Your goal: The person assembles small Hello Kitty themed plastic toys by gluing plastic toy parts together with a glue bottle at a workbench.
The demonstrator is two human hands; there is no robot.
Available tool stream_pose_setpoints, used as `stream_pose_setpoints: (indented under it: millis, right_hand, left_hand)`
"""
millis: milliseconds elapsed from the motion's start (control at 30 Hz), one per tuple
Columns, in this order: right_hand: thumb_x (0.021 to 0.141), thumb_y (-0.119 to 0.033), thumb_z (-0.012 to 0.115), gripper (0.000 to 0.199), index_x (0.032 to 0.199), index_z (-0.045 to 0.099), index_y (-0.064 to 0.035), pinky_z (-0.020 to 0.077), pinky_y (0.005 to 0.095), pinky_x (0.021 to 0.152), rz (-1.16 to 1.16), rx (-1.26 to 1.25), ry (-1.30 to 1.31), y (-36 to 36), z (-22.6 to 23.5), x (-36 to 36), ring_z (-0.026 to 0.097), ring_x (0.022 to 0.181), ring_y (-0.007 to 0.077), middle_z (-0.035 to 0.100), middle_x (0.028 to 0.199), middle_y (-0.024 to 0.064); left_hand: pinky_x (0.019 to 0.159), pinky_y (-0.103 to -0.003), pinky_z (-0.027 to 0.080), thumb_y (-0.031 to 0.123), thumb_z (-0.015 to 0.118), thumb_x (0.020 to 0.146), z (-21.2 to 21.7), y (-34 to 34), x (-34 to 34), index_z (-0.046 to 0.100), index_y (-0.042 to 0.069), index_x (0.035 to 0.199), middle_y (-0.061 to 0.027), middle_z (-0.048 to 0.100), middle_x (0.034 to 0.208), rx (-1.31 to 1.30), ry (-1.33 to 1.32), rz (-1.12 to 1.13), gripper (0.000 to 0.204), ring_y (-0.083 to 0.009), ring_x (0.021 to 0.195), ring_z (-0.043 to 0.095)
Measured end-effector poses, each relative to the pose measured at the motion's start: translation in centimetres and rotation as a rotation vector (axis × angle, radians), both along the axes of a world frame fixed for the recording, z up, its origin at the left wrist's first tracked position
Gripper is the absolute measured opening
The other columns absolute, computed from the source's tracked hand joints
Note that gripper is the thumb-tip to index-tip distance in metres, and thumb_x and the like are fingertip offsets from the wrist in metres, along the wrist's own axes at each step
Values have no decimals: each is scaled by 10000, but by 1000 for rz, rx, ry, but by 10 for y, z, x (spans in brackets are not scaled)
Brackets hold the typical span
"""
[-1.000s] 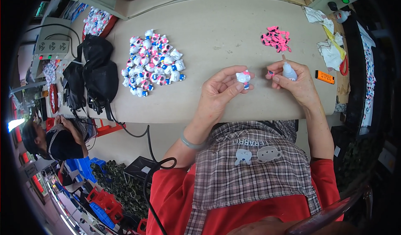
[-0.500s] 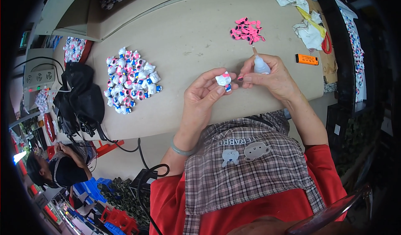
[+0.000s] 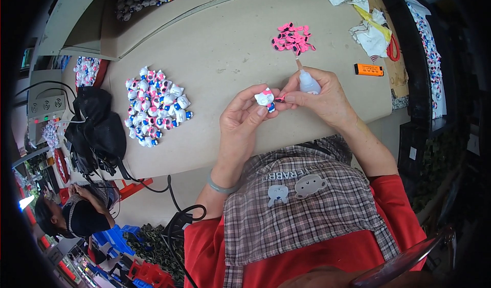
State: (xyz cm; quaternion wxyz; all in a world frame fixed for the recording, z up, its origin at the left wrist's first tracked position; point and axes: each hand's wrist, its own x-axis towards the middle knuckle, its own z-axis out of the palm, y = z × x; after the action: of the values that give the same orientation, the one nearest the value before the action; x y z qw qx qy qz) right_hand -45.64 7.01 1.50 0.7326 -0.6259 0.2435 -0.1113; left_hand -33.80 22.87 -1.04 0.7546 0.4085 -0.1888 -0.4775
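Note:
My left hand (image 3: 244, 111) pinches a small cat figurine (image 3: 265, 98), white with pink on its head and blue lower down. Close beside it, my right hand (image 3: 323, 94) holds a tiny pink-and-black piece (image 3: 280, 99) between thumb and fingertip. That piece is at the figurine's right side; whether they touch I cannot tell. Tucked in the same hand is a translucent squeeze bottle (image 3: 310, 82), its thin brownish nozzle pointing away from me. Beyond the nozzle lies a loose pile of similar pink-and-black pieces (image 3: 292, 38). A cluster of like figurines (image 3: 157, 105) covers the table's left part.
On the right of the table (image 3: 215, 42) lie an orange box-shaped item (image 3: 369, 69), rumpled white cloths (image 3: 369, 38) and red-handled scissors (image 3: 393, 49). A black bag (image 3: 97, 129) hangs over the left edge, near cables. Another person (image 3: 76, 211) sits at far left.
My right hand has brought the pink-and-black piece nearer to the figurine, narrowing the gap between the hands. Both hands keep their holds. The whole view has shifted slightly.

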Motion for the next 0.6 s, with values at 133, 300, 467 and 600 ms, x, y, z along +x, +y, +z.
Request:
stream_pose_setpoints:
  millis: [133, 300, 467, 600]
  right_hand:
    - [824, -39, 717, 113, 891, 648, 20, 540, 234, 660, -45, -60, 13, 2, -1, 0, 649, 728, 112, 679, 818, 67]
    - [819, -7, 705, 102, 894, 642, 22, 547, 248, 685, -65, -85, -39, 2, 0, -1, 657, 755, 123, 684, 839, 84]
    - [816, 13, 698, 101, 896, 638, 28, 544, 251, 684, -73, -152, -7, 6, 0, 0, 649, 745, 120, 684, 848, 89]
    - [815, -18, 710, 115, 901, 645, 22, 539, 244, 682, -69, -210, 29, 11, 0, -1, 648, 743, 109, 681, 828, 68]
  left_hand:
    - [871, -332, 540, 12, 562, 924, -1, 1, -1, 518, -25, 1260, -213, 610, 1182, -4, -7, 14, 342, -256, 1008, 655]
    - [892, -337, 525, -3, 567, 918, 0, 1, 1, 521, -31, 1256, -203, 612, 1182, 29, -75, 26, 342, -251, 1048, 636]
    - [899, -336, 517, -16, 578, 908, -1, 3, 1, 519, -34, 1253, -193, 614, 1179, 26, -89, 17, 350, -245, 1064, 628]
    - [888, -336, 521, -22, 571, 907, 2, 3, 0, 514, -37, 1249, -197, 619, 1166, 4, -120, -7, 347, -257, 1041, 640]
